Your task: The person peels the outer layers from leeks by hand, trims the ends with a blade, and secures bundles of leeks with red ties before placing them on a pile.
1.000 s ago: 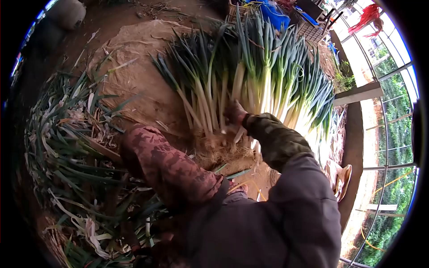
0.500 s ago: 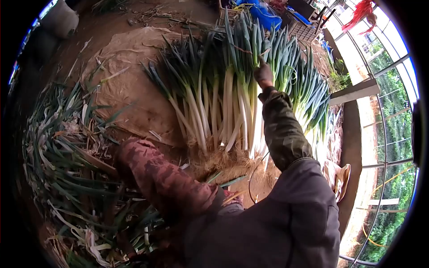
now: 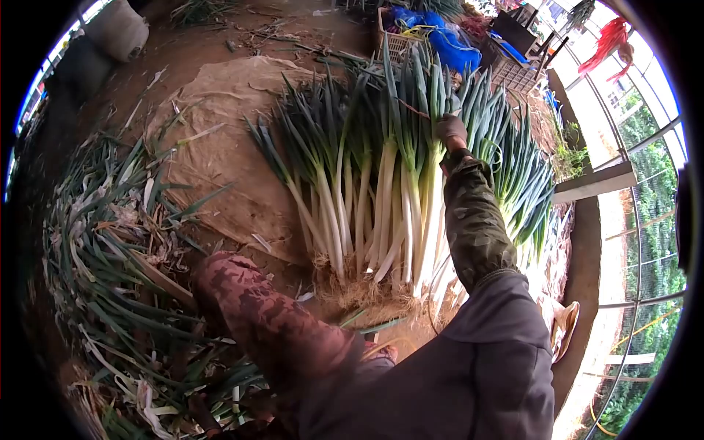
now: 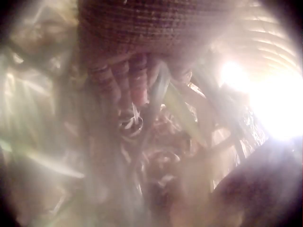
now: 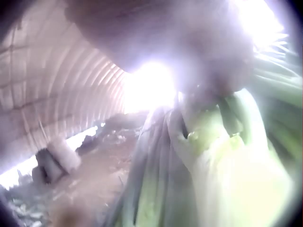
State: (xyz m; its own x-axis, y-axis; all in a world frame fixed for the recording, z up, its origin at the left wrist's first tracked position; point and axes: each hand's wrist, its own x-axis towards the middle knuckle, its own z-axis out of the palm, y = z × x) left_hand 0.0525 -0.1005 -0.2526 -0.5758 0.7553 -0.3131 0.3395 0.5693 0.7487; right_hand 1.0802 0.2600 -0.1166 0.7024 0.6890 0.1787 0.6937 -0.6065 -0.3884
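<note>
A dense row of large green onions [image 3: 396, 183] stands upright, with white shafts, green tops and rootlets below. My right hand [image 3: 451, 130], at the end of a camouflage sleeve, grips a bunch among the green tops. In the right wrist view, the blurred fingers are right above the forking leaves of thick green onions [image 5: 213, 142]. A reddish cord [image 3: 416, 110] crosses the leaves just left of this hand. My left hand [image 4: 130, 80], blurred under a ribbed cuff [image 4: 142, 33], points its relaxed fingers down over leaf scraps. A green leaf [image 4: 182, 111] overlaps its thumb side.
Stripped leaves [image 3: 125, 286] lie heaped at left, beside a brown ground sheet [image 3: 220, 161]. Plastic crates [image 3: 513, 73] and blue material [image 3: 444, 40] stand behind the row. A beam [image 3: 594, 182] and greenhouse frame edge the right side. My bent knee [image 3: 235, 275] is close in front.
My right hand has moved up from the white shafts to the green tops and grips them there. The head view has shifted slightly.
</note>
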